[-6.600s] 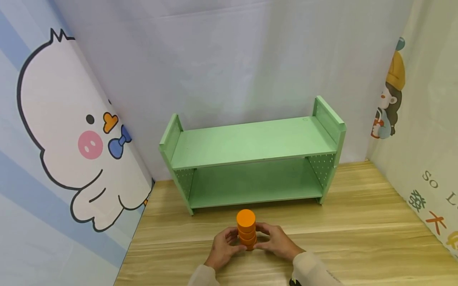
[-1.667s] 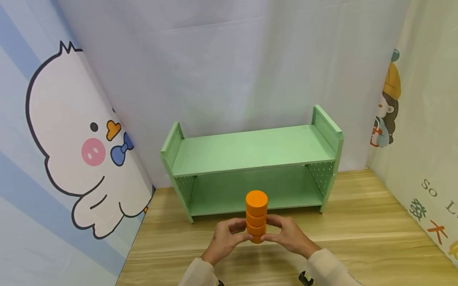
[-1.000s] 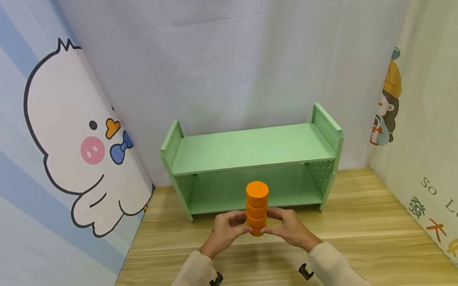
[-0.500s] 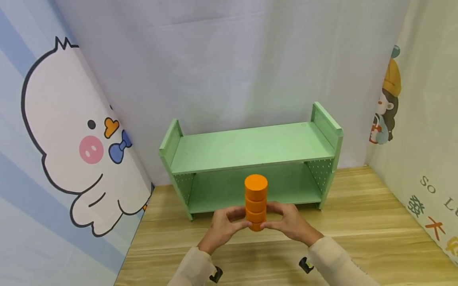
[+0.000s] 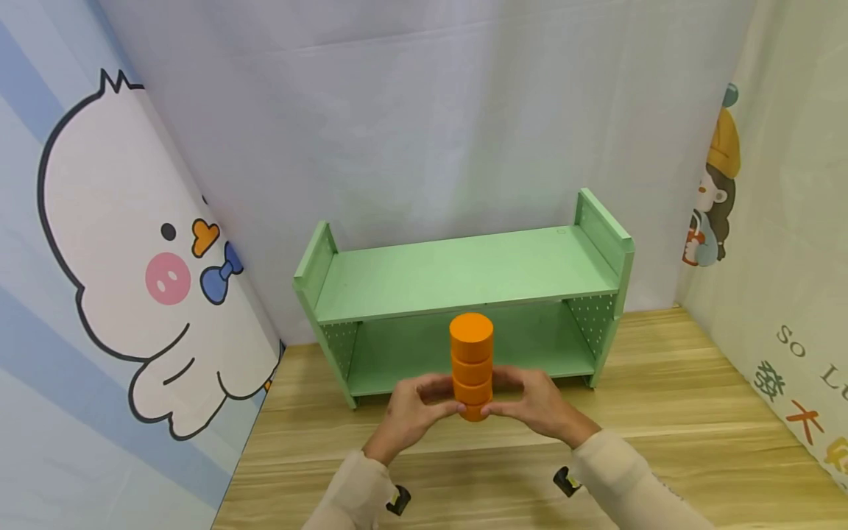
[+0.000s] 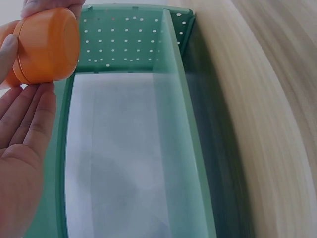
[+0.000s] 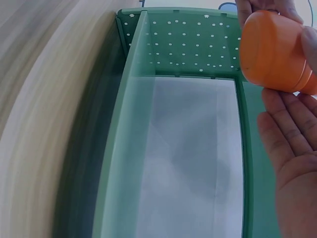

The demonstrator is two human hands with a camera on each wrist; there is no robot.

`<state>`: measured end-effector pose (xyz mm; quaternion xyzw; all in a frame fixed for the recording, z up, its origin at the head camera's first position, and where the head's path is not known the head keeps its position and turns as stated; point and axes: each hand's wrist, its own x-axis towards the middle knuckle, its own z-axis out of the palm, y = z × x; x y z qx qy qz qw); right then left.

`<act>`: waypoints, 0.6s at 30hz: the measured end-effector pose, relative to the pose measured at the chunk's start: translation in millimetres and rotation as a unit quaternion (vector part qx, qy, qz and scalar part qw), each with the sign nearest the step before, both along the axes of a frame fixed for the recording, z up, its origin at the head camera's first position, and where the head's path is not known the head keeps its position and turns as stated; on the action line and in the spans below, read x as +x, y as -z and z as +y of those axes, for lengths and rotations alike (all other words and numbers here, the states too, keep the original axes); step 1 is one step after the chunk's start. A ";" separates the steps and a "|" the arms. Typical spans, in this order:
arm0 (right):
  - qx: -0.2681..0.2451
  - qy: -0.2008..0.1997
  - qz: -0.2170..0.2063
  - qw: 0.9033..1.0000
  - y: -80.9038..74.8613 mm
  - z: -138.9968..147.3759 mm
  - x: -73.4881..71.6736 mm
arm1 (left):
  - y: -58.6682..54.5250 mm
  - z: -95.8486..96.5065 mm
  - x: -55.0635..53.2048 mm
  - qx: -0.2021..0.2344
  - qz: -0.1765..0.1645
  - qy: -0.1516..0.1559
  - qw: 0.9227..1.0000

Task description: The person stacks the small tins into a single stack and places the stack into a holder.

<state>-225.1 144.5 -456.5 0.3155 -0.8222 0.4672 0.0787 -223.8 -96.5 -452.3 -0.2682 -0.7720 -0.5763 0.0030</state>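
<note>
Between my two hands, a stack of orange cylinders (image 5: 472, 368) is held upright, raised off the wooden table. My left hand (image 5: 409, 414) grips its left side, thumb at the lowest piece and fingers behind. On the other side my right hand (image 5: 539, 405) grips it the same way, thumbs almost meeting at the front. The left wrist view shows a smooth, round-edged orange piece (image 6: 49, 45) lying against the left fingers (image 6: 37, 111). In the right wrist view, the right fingers (image 7: 287, 119) lie along the orange cylinder (image 7: 272, 52). The stack overlaps the lower shelf in the head view.
A green two-tier shelf (image 5: 464, 276) stands behind the hands, with perforated side panels (image 5: 592, 316). It rests on the wood-grain table (image 5: 662, 412). A pale curtain (image 5: 424, 132) hangs behind it, with printed cartoon sheets at left and right.
Both hands have lifted the orange stack from near the tabletop up towards the shelf. In the last second it has risen further and drifted slightly left. The shelf has stayed put.
</note>
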 end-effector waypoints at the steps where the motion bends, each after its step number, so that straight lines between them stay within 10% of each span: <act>1: -0.003 -0.004 -0.002 1.000 -1.0 0.1 -0.7 | -1.0 -0.2 -0.3 0.001 -0.002 0.002 1.000; 18: -0.027 -0.024 -0.011 0.999 -22.6 1.5 -9.2 | -22.2 -0.9 -8.1 -0.002 0.009 0.007 1.000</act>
